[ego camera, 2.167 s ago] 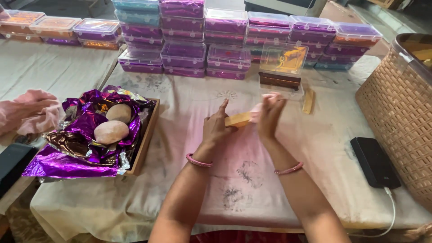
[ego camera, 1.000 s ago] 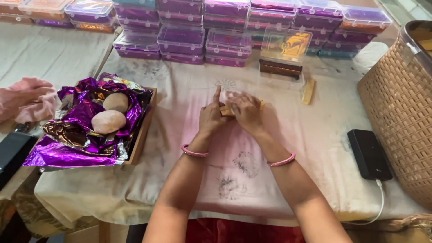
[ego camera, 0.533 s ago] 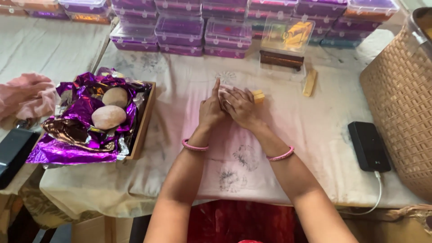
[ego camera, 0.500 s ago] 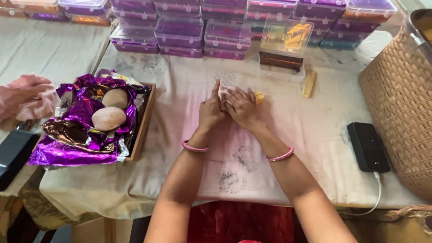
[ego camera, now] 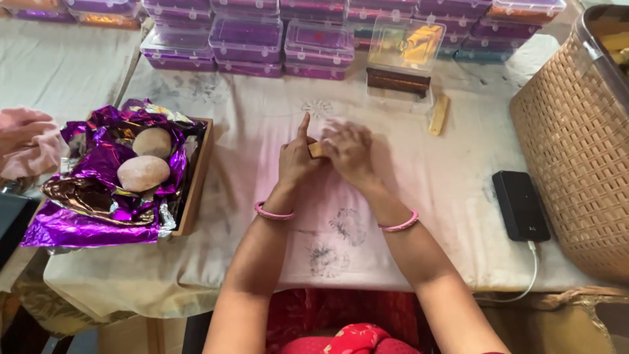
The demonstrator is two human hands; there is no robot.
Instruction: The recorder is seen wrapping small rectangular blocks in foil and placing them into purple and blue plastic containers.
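Hands met over the middle of the cloth-covered table (ego camera: 419, 190), closed together on a small tan piece (ego camera: 316, 149) pinched between them just above the cloth. The left hand (ego camera: 296, 160) gripped it with its forefinger pointing up; the right hand (ego camera: 350, 149) was blurred, its fingers curled over the piece. A wooden tray (ego camera: 195, 180) lined with purple foil (ego camera: 92, 216) lay to the left, holding two pale dough balls (ego camera: 143, 172). A black power bank (ego camera: 521, 204) lay to the right beside a woven basket (ego camera: 576, 151).
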